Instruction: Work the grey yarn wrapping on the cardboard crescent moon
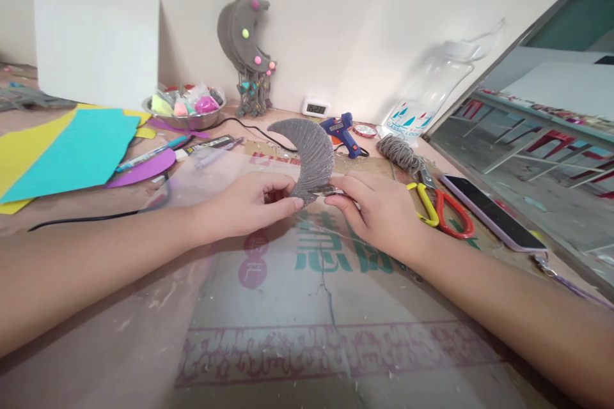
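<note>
A crescent moon (314, 156) wound in grey yarn is held upright over the work surface, its curved back to the right. My left hand (249, 204) is closed on its lower part, thumb in front. Pinched between the fingers of my right hand (378, 211) is the crescent's lower tip, where a dark, less evenly covered bit shows. Whether a yarn strand is also in that pinch is hidden. A thin grey strand (329, 300) trails below the hands over the plastic-covered cardboard sheet (278, 307).
Right: scissors (453, 214), a grey yarn bundle (400, 153), a phone (494, 211) and a glass jar (426, 92). Behind: a blue glue gun (346, 134), small clock (316, 106) and decorated crescent hanging (244, 38). Left: coloured sheets (77, 153), pens (153, 153) and a metal bowl (185, 118).
</note>
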`<state>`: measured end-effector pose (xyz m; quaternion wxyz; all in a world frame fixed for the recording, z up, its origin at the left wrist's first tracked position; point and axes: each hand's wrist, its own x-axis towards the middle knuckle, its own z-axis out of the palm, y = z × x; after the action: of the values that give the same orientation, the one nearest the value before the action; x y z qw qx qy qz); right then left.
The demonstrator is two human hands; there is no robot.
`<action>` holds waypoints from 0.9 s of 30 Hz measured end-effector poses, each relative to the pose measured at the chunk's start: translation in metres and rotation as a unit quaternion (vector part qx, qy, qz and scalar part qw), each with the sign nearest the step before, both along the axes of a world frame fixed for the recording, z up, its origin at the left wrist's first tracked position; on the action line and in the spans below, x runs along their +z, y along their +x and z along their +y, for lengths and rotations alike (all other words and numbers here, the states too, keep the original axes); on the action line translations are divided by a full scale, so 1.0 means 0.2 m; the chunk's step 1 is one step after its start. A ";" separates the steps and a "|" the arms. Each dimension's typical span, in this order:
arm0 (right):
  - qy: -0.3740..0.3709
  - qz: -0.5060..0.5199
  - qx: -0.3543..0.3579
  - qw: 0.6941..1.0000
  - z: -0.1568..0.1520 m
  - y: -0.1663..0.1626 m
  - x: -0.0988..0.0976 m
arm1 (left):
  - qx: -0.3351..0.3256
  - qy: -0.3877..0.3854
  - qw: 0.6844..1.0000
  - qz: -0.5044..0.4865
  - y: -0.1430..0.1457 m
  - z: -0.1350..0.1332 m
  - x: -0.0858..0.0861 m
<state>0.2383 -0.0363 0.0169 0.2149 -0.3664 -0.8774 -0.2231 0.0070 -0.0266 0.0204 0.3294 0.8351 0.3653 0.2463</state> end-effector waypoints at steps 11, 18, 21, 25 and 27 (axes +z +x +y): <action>0.000 -0.025 0.004 1.000 0.01 0.00 0.00 | -0.006 0.021 1.000 0.011 -0.01 0.00 -0.01; -0.008 -0.020 0.007 1.000 0.00 0.01 0.00 | -0.004 0.018 1.000 0.013 0.00 0.00 0.00; -0.016 0.004 0.016 1.000 0.01 0.00 0.00 | -0.001 0.010 1.000 0.013 0.00 0.00 -0.01; -0.021 0.027 0.028 0.999 0.01 0.00 -0.01 | 0.000 -0.016 1.000 0.006 0.00 0.01 -0.02; -0.013 0.025 0.026 0.999 0.01 0.00 -0.01 | -0.001 -0.022 1.000 0.004 0.00 0.00 -0.01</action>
<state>0.2373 -0.0345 0.0146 0.2380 -0.3517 -0.8837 -0.1967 0.0066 -0.0259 0.0181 0.3466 0.8288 0.3716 0.2345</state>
